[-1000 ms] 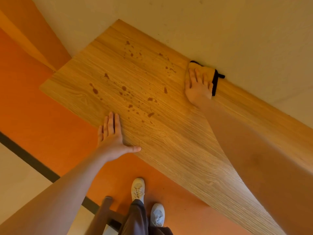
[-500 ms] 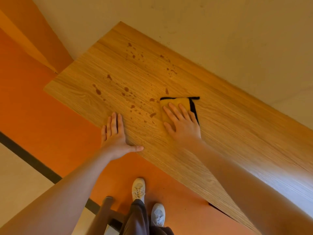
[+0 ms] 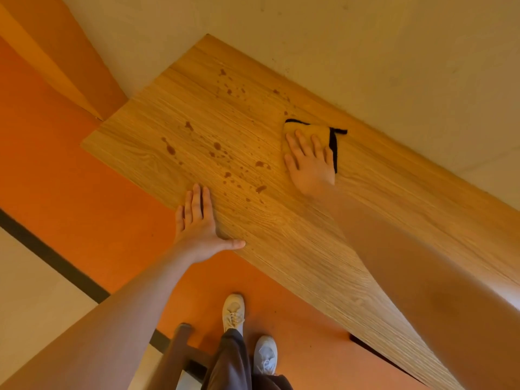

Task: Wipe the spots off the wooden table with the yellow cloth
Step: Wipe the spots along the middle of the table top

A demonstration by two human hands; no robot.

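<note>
Head view: wooden table (image 3: 295, 243) runs diagonally, far edge against the cream wall (image 3: 365, 52), near edge over orange floor (image 3: 70, 178).

R hand (image 3: 309, 161) lies flat w/ fingers straight and slightly spread, pressing on the yellow cloth (image 3: 306, 130), which sits toward the far side of the table, near the wall. Cloth has a black trim along its far and right edges; most of it is covered by the hand.

L hand (image 3: 198, 223) is flat at the table's near edge, fingers straight and together, thumb out to the right; nothing in it. Hands are well apart.

Brown spots (image 3: 216, 146) scattered over the table's left half, left of the cloth and between the 2 hands: some near the far left corner, a cluster mid-table, a few just beyond the L hand's fingertips. One spot just beside the cloth's far left corner.

Below: white shoes (image 3: 233, 312), dark trousers (image 3: 230, 361), part of a wooden chair (image 3: 174, 353) on the floor.
</note>
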